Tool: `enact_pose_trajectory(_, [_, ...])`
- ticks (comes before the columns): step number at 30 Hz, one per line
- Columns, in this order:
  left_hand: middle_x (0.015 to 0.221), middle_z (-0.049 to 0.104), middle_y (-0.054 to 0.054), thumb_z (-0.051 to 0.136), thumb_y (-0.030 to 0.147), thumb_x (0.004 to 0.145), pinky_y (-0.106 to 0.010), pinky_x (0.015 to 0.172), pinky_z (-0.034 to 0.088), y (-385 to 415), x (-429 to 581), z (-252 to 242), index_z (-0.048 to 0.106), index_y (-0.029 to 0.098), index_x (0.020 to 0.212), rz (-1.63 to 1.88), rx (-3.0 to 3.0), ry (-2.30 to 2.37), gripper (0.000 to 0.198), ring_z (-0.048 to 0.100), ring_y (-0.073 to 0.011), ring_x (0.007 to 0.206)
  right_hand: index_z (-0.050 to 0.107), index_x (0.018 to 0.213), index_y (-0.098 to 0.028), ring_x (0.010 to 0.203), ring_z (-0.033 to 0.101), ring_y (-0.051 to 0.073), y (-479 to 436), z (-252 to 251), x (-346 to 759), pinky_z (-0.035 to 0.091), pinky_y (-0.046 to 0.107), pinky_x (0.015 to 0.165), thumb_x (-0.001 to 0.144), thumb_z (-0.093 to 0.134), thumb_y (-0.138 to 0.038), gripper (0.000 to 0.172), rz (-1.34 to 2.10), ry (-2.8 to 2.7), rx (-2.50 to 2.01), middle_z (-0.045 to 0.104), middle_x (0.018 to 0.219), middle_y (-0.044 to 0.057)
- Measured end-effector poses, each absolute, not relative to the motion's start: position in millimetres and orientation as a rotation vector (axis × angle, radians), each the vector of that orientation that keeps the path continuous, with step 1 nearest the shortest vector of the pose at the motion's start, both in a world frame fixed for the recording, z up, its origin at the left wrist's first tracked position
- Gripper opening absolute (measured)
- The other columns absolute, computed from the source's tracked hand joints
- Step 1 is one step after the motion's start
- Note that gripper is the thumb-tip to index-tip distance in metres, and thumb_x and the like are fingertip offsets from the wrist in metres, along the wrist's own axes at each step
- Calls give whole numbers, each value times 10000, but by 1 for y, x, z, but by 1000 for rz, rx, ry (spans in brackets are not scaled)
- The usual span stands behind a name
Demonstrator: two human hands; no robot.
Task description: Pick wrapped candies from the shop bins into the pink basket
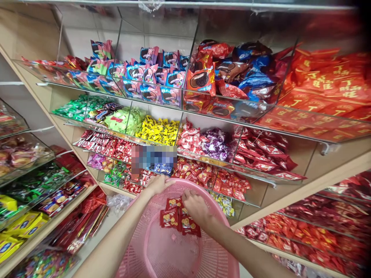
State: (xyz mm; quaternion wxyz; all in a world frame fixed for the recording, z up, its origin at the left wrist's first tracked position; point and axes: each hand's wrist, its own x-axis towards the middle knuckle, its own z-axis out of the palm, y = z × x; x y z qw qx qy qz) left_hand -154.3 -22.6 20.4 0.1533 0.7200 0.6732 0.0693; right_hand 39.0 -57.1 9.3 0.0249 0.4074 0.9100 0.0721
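Note:
A pink plastic basket (162,255) is held low in front of the sweet shelves. My left hand (158,184) grips its far rim with the fingers curled over the edge. Over the basket's far side, my right hand (196,206) is closed on a bunch of small red sweet packets (177,220) that hang down into the basket. Just beyond both hands is a clear bin of the same red packets (208,175).
Tiered clear acrylic bins fill the wall: blue and pink biscuit packs (150,77) up top, yellow sweets (158,131) and red-white sweets (191,141) in the middle, red packs (324,88) to the right. More bins (26,181) stand on the left.

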Motion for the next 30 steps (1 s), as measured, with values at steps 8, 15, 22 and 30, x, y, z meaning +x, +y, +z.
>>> enact_pose_trajectory(8, [715,669,-56,208,721,713,-261,578,376,-26,-159,18,601,225,703,216,2031,1948,633,618,-217,699,593,896,-165,807,568,196,-56,16,38,444,298,664,860,370,-447,362,6,2868,1223,583,953,112])
enact_pose_trajectory(15, [734,663,-57,199,714,723,-263,589,381,-33,-167,16,611,228,740,235,2007,1961,638,613,-219,715,420,1204,-235,910,543,198,22,40,35,389,292,729,828,428,-221,377,-348,2926,1560,493,1133,98])
enact_pose_trajectory(22, [696,645,-58,217,686,743,-259,568,377,-41,-180,14,579,211,694,254,1972,1991,599,599,-205,666,283,1307,-236,1055,469,214,61,17,13,361,282,816,678,631,-265,719,-614,2984,1313,399,1234,103])
enact_pose_trajectory(30, [695,645,-53,219,676,749,-264,584,375,-43,-187,11,574,215,691,255,1953,2003,585,603,-209,691,516,1094,-224,922,536,184,61,17,9,407,302,771,766,540,-380,363,-472,3117,1086,483,1127,64])
